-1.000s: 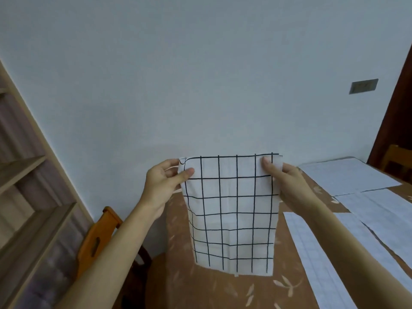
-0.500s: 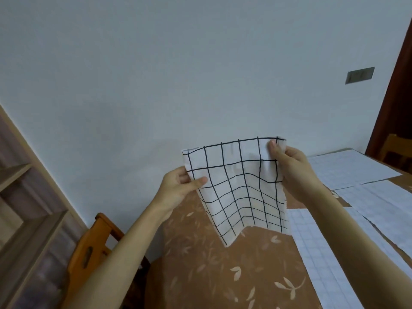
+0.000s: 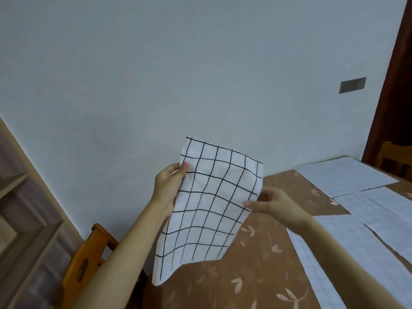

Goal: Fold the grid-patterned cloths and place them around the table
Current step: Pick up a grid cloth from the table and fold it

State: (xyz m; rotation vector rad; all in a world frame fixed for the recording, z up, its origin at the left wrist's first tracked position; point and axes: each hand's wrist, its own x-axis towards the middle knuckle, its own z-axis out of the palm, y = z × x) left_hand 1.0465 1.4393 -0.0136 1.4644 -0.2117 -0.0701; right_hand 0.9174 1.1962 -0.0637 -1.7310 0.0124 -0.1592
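A folded white cloth with a black grid (image 3: 207, 208) hangs tilted in the air above the left end of the brown leaf-patterned table (image 3: 256, 264). My left hand (image 3: 169, 186) pinches its upper left edge between thumb and fingers. My right hand (image 3: 274, 204) pinches the cloth's right edge lower down, thumb on the front. The cloth's bottom corner droops toward the table's left edge. Several pale fine-grid cloths lie flat on the table at the right, one at the far end (image 3: 343, 175), one mid-right (image 3: 383, 210), one near me (image 3: 347, 259).
An orange wooden chair (image 3: 89, 259) stands at the table's left end, under my left forearm. A wooden shelf unit (image 3: 24, 219) fills the left edge. Another chair (image 3: 394, 157) and a dark door frame stand at the far right. A plain wall lies behind.
The cloth has swung from hanging square to tilted. My right hand slid down from the top right corner to the right edge. My left hand stayed near the top left.
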